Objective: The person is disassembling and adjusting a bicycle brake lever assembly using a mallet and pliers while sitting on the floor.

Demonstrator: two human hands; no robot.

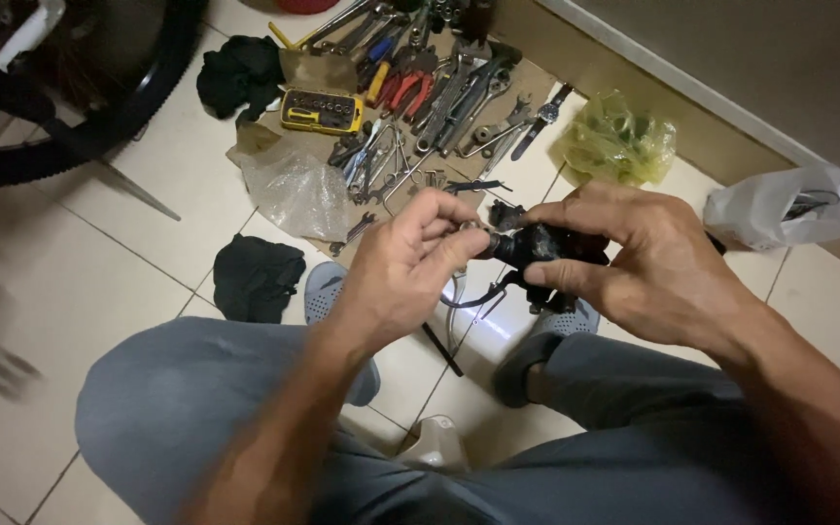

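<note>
Grey-trousered knees [196, 408] frame bare tile [80, 272], with a bicycle tyre [138, 107] at far left. Left hand [405, 267] pinches a small metal ring [472, 231]; right hand [644, 262] grips a black part [546, 243], perhaps a brake lever. Beyond lie wrenches [459, 97], a yellow bit case [321, 110] holding sockets, and plastic bags [789, 209].
</note>
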